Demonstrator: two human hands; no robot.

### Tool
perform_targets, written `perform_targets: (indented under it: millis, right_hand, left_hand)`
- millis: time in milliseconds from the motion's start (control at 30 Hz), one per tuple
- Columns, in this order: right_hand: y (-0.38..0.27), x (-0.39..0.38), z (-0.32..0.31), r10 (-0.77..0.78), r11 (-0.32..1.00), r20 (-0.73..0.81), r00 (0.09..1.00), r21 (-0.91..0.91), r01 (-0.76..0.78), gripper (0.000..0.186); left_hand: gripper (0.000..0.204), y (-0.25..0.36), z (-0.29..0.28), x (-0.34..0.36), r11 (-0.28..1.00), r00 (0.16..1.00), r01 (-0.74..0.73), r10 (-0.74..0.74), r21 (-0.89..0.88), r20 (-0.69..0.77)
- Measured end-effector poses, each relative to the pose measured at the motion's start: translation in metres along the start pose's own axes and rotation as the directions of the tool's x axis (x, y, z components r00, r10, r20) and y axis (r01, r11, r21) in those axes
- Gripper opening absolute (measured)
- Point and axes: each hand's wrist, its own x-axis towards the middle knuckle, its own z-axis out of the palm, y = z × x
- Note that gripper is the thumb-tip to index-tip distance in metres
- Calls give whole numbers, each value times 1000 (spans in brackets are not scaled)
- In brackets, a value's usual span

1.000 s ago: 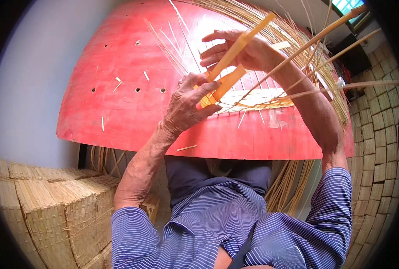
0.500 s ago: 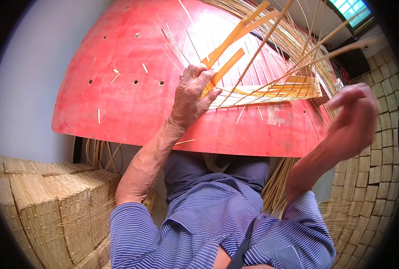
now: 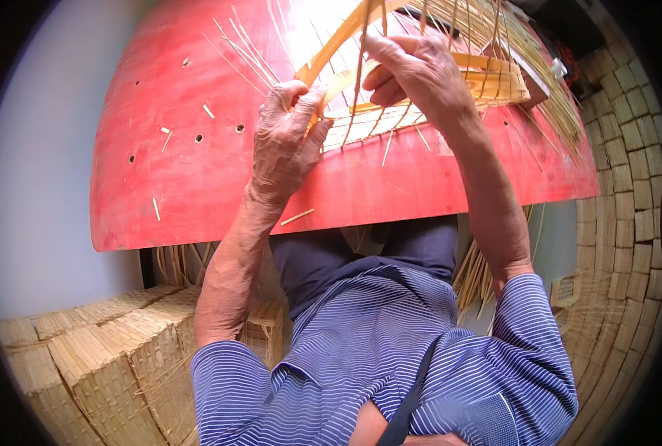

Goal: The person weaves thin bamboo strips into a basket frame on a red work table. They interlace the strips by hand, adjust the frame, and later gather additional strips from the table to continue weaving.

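From where I stand, I can't make out any lettering, label, number or sign.
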Motion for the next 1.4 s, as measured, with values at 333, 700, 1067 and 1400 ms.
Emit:
perform_targets:
  millis: [333, 700, 1067, 1400]
  right_hand:
    - [24, 11, -12, -89, 968, 255, 963, -208, 144, 10]
    - [14, 6, -6, -225, 912, 237, 945, -290, 290, 15]
    - [59, 5, 9, -564, 819, -220, 796, -277, 503, 15]
    - [61, 2, 16, -661, 536, 186, 727, -562, 630, 29]
  left_hand:
    - [40, 0, -3, 1, 1000, 1000, 17, -17, -23, -10]
    - [17, 14, -28, 58, 987, 953, 88, -45, -133, 301]
    - [17, -11, -23, 65, 967, 917, 171, -87, -188, 389]
    - [12, -15, -14, 64, 910, 894, 343, -239, -235, 380]
